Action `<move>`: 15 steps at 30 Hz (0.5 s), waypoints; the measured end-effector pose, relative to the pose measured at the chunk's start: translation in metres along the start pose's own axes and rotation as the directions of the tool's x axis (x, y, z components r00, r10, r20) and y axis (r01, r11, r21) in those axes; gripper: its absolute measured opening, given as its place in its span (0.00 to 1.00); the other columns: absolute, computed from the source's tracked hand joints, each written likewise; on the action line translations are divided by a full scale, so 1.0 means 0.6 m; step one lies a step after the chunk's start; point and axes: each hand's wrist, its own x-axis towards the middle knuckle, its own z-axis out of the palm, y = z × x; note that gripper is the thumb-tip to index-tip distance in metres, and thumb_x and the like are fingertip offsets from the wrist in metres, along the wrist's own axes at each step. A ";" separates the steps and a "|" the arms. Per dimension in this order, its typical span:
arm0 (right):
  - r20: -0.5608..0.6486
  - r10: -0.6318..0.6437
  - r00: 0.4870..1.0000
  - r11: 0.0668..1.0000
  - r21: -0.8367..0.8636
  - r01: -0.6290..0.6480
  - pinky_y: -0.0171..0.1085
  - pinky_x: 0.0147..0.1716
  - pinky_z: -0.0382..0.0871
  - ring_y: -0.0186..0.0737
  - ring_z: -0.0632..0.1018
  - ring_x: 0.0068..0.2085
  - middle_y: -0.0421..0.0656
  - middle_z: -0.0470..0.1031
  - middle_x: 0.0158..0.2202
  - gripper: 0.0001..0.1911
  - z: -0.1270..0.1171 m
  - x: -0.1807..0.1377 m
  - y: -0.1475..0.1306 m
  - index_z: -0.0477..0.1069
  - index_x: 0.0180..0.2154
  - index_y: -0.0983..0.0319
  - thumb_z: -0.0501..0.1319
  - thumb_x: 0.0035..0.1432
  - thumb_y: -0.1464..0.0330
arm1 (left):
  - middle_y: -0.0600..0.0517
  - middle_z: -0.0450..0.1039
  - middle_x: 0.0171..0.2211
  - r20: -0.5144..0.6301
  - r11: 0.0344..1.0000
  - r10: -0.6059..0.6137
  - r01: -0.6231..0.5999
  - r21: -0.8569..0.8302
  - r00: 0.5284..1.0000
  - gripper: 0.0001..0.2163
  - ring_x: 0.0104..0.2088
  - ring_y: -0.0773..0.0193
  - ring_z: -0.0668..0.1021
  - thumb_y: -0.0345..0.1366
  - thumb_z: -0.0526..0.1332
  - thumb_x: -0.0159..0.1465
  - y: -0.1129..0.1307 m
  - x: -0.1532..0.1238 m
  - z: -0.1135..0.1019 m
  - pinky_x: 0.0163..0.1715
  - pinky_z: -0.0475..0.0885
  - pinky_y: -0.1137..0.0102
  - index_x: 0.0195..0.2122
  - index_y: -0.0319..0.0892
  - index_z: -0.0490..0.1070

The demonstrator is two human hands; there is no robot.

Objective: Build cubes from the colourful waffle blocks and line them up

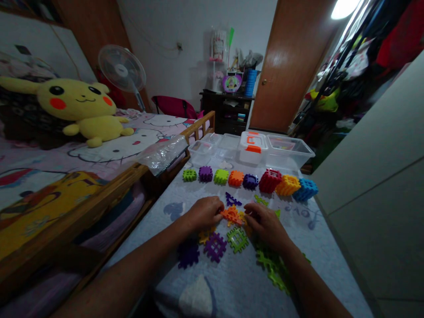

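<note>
My left hand point(205, 213) and my right hand point(265, 223) are both closed on an orange interlocking plastic piece point(232, 215) held between them just above the table. Loose flat pieces lie around the hands: a purple one point(215, 246), a green one point(237, 239), a dark purple one point(188, 254), a purple triangle point(232, 200) and several green ones point(274, 267) beside my right forearm. Beyond the hands stands a row of assembled cubes, from a green cube point(189, 175) on the left through a red cube point(270, 180) to a blue cube point(305, 189) on the right.
Clear plastic containers point(288, 150) and a white box with orange latches point(253, 148) sit at the table's far end. A bed with a wooden rail point(132, 176), a plastic bag point(162, 153) and a yellow plush toy point(82, 108) is on the left. A wall point(374, 168) runs along the right.
</note>
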 end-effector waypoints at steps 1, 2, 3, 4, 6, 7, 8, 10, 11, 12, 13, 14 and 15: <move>-0.014 0.006 1.000 1.000 0.006 -0.006 0.39 0.37 0.68 0.41 0.75 0.36 0.44 0.75 0.36 0.08 -0.002 -0.001 0.005 0.71 0.41 0.62 0.58 0.59 0.69 | 0.50 0.74 0.35 -0.007 1.000 0.003 -0.003 0.010 1.000 0.07 0.36 0.60 0.75 0.35 0.59 0.59 -0.001 -0.002 0.001 0.35 0.67 0.70 0.37 0.42 0.74; -0.025 0.014 1.000 1.000 0.011 -0.014 0.39 0.38 0.68 0.40 0.75 0.36 0.44 0.75 0.36 0.08 -0.004 -0.002 0.009 0.71 0.41 0.62 0.58 0.59 0.69 | 0.50 0.73 0.36 -0.020 1.000 0.011 -0.011 0.017 1.000 0.08 0.37 0.60 0.75 0.35 0.60 0.58 -0.001 -0.003 0.001 0.36 0.67 0.70 0.38 0.43 0.74; -0.033 0.022 0.999 1.000 0.014 -0.022 0.40 0.38 0.68 0.40 0.75 0.36 0.44 0.75 0.36 0.08 -0.005 -0.002 0.013 0.71 0.41 0.62 0.58 0.60 0.69 | 0.50 0.73 0.38 -0.037 1.000 0.023 -0.022 0.021 0.999 0.09 0.39 0.59 0.75 0.35 0.60 0.58 -0.001 -0.005 0.002 0.37 0.67 0.70 0.40 0.43 0.73; -0.039 0.029 0.999 1.000 0.014 -0.028 0.40 0.38 0.68 0.40 0.75 0.36 0.44 0.75 0.36 0.08 -0.007 -0.003 0.016 0.72 0.41 0.62 0.58 0.60 0.69 | 0.49 0.73 0.40 -0.054 0.999 0.038 -0.037 0.020 0.998 0.11 0.41 0.59 0.75 0.36 0.61 0.58 -0.001 -0.006 0.002 0.39 0.68 0.69 0.42 0.43 0.72; -0.046 0.027 0.999 1.000 0.010 -0.027 0.40 0.38 0.68 0.40 0.75 0.36 0.44 0.75 0.36 0.07 -0.009 -0.004 0.017 0.71 0.40 0.62 0.58 0.60 0.69 | 0.50 0.72 0.42 -0.079 0.998 0.068 -0.067 0.012 0.995 0.12 0.42 0.59 0.74 0.36 0.62 0.58 0.000 -0.006 0.003 0.41 0.67 0.69 0.43 0.44 0.71; -0.046 0.016 0.999 1.000 0.002 -0.016 0.40 0.38 0.68 0.40 0.74 0.37 0.44 0.74 0.36 0.07 -0.010 -0.005 0.016 0.71 0.41 0.62 0.58 0.60 0.69 | 0.50 0.71 0.41 -0.082 0.997 0.076 -0.076 0.010 0.994 0.10 0.42 0.60 0.74 0.37 0.62 0.58 0.001 -0.005 0.003 0.41 0.67 0.70 0.41 0.44 0.71; -0.041 -0.004 0.999 1.000 -0.011 0.004 0.40 0.38 0.67 0.41 0.74 0.37 0.44 0.74 0.36 0.07 -0.011 -0.005 0.014 0.71 0.41 0.62 0.59 0.59 0.69 | 0.51 0.71 0.41 -0.081 0.997 0.079 -0.079 0.009 0.994 0.08 0.42 0.60 0.74 0.37 0.62 0.58 0.002 -0.004 0.002 0.41 0.67 0.70 0.40 0.44 0.71; -0.005 -0.062 0.998 0.997 -0.050 0.062 0.41 0.39 0.66 0.42 0.73 0.38 0.43 0.73 0.36 0.06 -0.010 -0.007 0.008 0.72 0.40 0.61 0.61 0.58 0.68 | 0.51 0.71 0.39 -0.071 0.997 0.073 -0.073 0.008 0.995 0.06 0.41 0.61 0.74 0.37 0.62 0.59 0.002 -0.001 0.001 0.40 0.67 0.70 0.37 0.43 0.71; 0.019 -0.092 0.996 0.993 -0.075 0.094 0.42 0.40 0.66 0.42 0.72 0.39 0.43 0.73 0.36 0.06 -0.009 -0.007 0.004 0.72 0.39 0.61 0.62 0.58 0.68 | 0.51 0.71 0.38 -0.064 0.998 0.065 -0.065 0.003 0.996 0.06 0.41 0.61 0.74 0.36 0.62 0.59 0.002 0.000 0.001 0.40 0.67 0.71 0.36 0.43 0.72; 0.041 -0.118 0.992 0.987 -0.103 0.122 0.43 0.41 0.65 0.43 0.71 0.40 0.43 0.73 0.36 0.06 -0.007 -0.008 0.000 0.72 0.37 0.60 0.63 0.56 0.67 | 0.51 0.72 0.38 -0.056 0.998 0.058 -0.058 -0.006 0.997 0.06 0.40 0.61 0.74 0.36 0.63 0.58 0.001 0.001 0.000 0.39 0.67 0.71 0.36 0.43 0.72; 0.058 -0.136 0.989 0.981 -0.133 0.143 0.43 0.42 0.64 0.44 0.71 0.40 0.43 0.73 0.36 0.06 -0.003 -0.008 -0.003 0.73 0.37 0.60 0.64 0.56 0.67 | 0.51 0.72 0.37 -0.048 0.998 0.053 -0.053 -0.017 0.997 0.06 0.39 0.62 0.74 0.36 0.63 0.58 -0.001 0.002 0.001 0.38 0.66 0.71 0.36 0.42 0.72; 0.068 -0.145 0.987 0.975 -0.163 0.154 0.44 0.43 0.64 0.45 0.71 0.41 0.43 0.73 0.36 0.05 0.000 -0.007 -0.006 0.73 0.36 0.60 0.64 0.55 0.67 | 0.52 0.72 0.36 -0.043 0.998 0.049 -0.051 -0.028 0.998 0.06 0.39 0.62 0.74 0.36 0.63 0.57 -0.003 0.002 0.001 0.38 0.66 0.72 0.35 0.42 0.72; 0.071 -0.145 0.987 0.969 -0.191 0.156 0.45 0.43 0.63 0.45 0.70 0.42 0.44 0.72 0.36 0.04 0.004 -0.007 -0.009 0.73 0.35 0.59 0.64 0.55 0.68 | 0.52 0.72 0.36 -0.042 0.998 0.048 -0.049 -0.037 0.998 0.06 0.38 0.63 0.74 0.36 0.63 0.57 -0.006 0.002 0.002 0.37 0.66 0.72 0.35 0.42 0.72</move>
